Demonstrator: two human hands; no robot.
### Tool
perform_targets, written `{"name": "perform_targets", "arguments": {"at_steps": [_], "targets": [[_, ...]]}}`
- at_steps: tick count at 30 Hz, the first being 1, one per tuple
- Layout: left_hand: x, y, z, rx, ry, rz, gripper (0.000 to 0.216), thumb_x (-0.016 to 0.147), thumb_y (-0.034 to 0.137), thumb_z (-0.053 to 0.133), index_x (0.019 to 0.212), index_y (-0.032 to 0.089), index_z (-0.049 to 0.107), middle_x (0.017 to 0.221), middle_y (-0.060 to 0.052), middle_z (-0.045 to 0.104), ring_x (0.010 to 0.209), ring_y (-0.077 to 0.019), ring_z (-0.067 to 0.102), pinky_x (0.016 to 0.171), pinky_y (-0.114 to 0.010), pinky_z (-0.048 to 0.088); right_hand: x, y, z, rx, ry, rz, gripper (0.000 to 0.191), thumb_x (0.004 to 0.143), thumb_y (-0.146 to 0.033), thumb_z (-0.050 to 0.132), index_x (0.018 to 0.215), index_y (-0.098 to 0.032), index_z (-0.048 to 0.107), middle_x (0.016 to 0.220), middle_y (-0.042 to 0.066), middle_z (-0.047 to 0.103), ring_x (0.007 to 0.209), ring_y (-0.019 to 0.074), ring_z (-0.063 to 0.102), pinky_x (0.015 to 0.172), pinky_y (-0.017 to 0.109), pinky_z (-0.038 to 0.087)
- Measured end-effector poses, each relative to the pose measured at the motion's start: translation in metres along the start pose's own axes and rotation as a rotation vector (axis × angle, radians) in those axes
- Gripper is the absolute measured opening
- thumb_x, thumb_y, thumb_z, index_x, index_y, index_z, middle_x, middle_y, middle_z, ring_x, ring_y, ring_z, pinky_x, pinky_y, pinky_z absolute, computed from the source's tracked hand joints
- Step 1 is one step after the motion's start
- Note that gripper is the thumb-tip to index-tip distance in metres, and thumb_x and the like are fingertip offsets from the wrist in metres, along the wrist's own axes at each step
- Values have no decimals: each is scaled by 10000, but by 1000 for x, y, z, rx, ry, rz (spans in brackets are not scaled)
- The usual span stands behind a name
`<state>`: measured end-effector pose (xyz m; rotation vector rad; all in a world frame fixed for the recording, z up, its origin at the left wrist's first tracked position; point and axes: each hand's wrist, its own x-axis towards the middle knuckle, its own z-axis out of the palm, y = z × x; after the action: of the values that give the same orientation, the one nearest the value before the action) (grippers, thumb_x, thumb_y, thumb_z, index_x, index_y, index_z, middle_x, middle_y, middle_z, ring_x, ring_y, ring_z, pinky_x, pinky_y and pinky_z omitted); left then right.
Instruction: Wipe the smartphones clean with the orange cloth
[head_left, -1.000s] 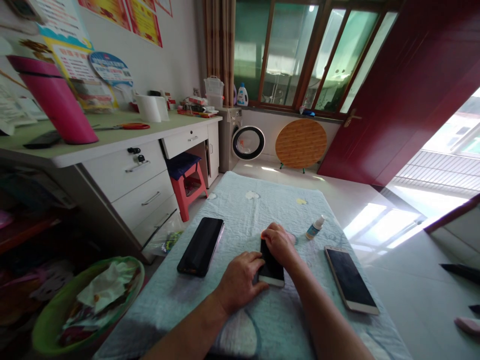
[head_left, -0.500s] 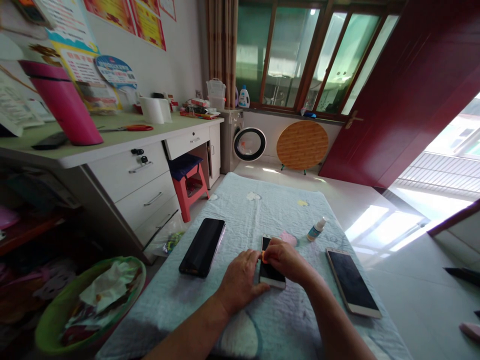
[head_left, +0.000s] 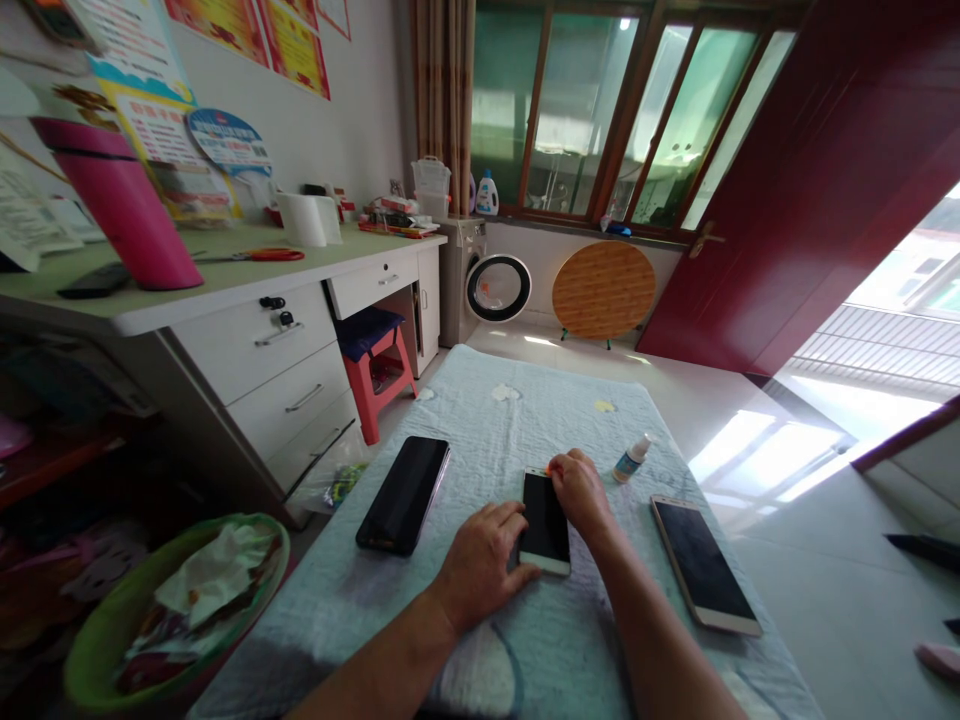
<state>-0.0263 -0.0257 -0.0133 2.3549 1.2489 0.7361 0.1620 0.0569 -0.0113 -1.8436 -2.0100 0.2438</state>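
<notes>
A white smartphone [head_left: 545,525] with a dark screen lies flat on the pale blue quilted cloth, between my hands. My left hand [head_left: 484,555] holds it by its left side, fingertips at the edge and thumb by the lower corner. Pinched in my right hand [head_left: 581,490] is a small orange piece [head_left: 550,470], mostly hidden by the fingers, against the screen's upper right corner. Left of my hands lies a black smartphone [head_left: 405,495]; to the right is a gold-edged smartphone [head_left: 705,565]. A small spray bottle [head_left: 632,460] stands just beyond my right hand.
The cloth [head_left: 555,400] covers the surface I work on. A green basket [head_left: 90,650] with crumpled paper sits at lower left. Beside it is a desk [head_left: 277,365] bearing a pink tumbler [head_left: 139,220] and scissors [head_left: 262,255]. A red stool [head_left: 371,390] stands past the cloth's left edge.
My right hand has slid the orange piece from the middle of the white phone's screen up to its top right corner, uncovering most of the screen. My left hand has stayed put.
</notes>
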Motion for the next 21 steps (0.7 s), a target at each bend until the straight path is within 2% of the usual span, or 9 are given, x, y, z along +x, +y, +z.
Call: {"name": "perform_targets", "arguments": {"at_steps": [4, 11, 16, 21], "targets": [[0, 1, -2, 11, -33, 18, 378, 783, 380, 744, 1091, 192, 631, 1189, -76, 633, 1058, -279, 573, 956, -414, 447, 1, -9, 7, 1, -4, -41, 232, 889, -146, 494, 829, -198, 712, 909, 61, 613, 896, 176, 528, 785, 257, 377], [1, 8, -7, 94, -86, 44, 343, 811, 366, 731, 1109, 223, 642, 1149, -52, 640, 999, -267, 568, 893, -396, 464, 2, -22, 12, 25, -39, -261, 255, 913, -149, 505, 822, -211, 735, 906, 54, 607, 886, 172, 500, 807, 270, 384], [0, 10, -6, 105, -78, 32, 331, 820, 374, 717, 1105, 222, 644, 1169, -61, 632, 1011, -276, 562, 895, -408, 465, 1, -18, 7, 21, -41, -210, 261, 920, -169, 498, 852, -223, 744, 932, 57, 614, 897, 176, 509, 791, 273, 388], [-2, 9, -3, 98, -62, 27, 353, 819, 389, 716, 1115, 210, 644, 1221, -76, 619, 1045, -289, 558, 919, -424, 461, -1, 5, -8, 15, -77, -131, 245, 874, -132, 517, 819, -194, 747, 871, 60, 610, 876, 173, 532, 820, 272, 382]]}}
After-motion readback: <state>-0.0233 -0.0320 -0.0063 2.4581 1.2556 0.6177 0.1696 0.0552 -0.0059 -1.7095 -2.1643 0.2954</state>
